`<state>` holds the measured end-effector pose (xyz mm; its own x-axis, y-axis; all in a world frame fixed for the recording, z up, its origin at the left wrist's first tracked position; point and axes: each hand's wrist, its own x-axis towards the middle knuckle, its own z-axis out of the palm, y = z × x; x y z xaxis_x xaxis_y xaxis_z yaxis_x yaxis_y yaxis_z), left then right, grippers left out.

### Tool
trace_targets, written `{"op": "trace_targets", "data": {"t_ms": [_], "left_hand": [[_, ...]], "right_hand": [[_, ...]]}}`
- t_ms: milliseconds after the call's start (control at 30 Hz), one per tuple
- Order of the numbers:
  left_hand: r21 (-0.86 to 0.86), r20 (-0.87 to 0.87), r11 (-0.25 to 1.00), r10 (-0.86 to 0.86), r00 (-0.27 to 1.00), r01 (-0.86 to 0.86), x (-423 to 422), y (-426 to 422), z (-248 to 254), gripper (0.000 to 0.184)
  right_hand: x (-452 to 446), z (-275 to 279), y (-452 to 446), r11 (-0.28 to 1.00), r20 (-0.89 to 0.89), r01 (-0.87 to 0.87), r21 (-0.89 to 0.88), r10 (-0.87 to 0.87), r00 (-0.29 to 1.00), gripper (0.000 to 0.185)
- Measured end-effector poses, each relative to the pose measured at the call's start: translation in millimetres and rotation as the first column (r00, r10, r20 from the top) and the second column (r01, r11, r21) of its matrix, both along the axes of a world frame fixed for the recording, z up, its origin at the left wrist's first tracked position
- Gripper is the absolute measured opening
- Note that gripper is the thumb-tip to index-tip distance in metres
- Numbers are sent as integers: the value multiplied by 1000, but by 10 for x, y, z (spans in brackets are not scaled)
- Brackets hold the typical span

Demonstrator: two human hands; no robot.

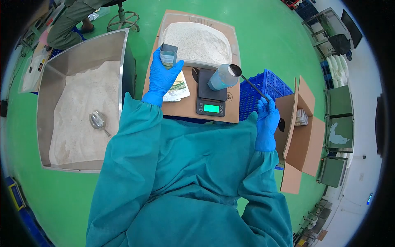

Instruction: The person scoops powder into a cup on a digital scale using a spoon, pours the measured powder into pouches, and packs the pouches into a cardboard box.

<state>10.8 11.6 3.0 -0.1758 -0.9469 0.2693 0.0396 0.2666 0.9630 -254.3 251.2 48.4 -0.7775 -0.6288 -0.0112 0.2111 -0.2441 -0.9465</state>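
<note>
Both hands wear blue gloves. My left hand (161, 76) grips a small pouch (168, 55), silver-grey at the top with a pale label, near the tub of white granular powder (197, 43). My right hand (267, 117) is closed around a thin, long-handled scoop (252, 84). Its dark round head lies at the mouth of a translucent bluish cup (221, 78). This cup tilts over a black digital scale (211, 95) with a lit green display; whether it rests fully on the scale I cannot tell. Flat printed pouches (180, 88) lie below my left hand.
A steel bin (125, 61) on the left holds pale powder and a metal scoop (98, 120). Right of the cardboard-topped work surface (152, 78) stand a blue crate (273, 84) and an open carton (310, 140) with packets. Another person's leg (68, 29) and a stool (122, 18) are behind.
</note>
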Motion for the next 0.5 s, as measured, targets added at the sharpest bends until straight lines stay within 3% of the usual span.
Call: {"op": "trace_targets", "data": {"t_ms": [167, 267, 367, 467, 500], "left_hand": [[0, -6, 1000, 0, 1000, 0, -8, -5, -22, 64], [1, 3, 1000, 1, 1000, -1, -17, -3, -26, 64], [19, -17, 1000, -13, 1000, 13, -22, -7, -35, 65], [18, -9, 1000, -5, 1000, 5, -15, -1, -9, 65], [1, -9, 1000, 5, 1000, -5, -15, 6, -3, 65]], "right_hand": [[-85, 157, -169, 997, 175, 83, -4, -82, 981, 36], [-286, 169, -427, 987, 195, 44, -156, -13, 981, 35], [-448, 112, -878, 992, 95, 36, -118, -24, 995, 35], [-706, -384, -1303, 1000, 147, 5, 6, -6, 989, 33], [-770, -593, -1407, 991, 111, -36, 126, 22, 994, 36]]}}
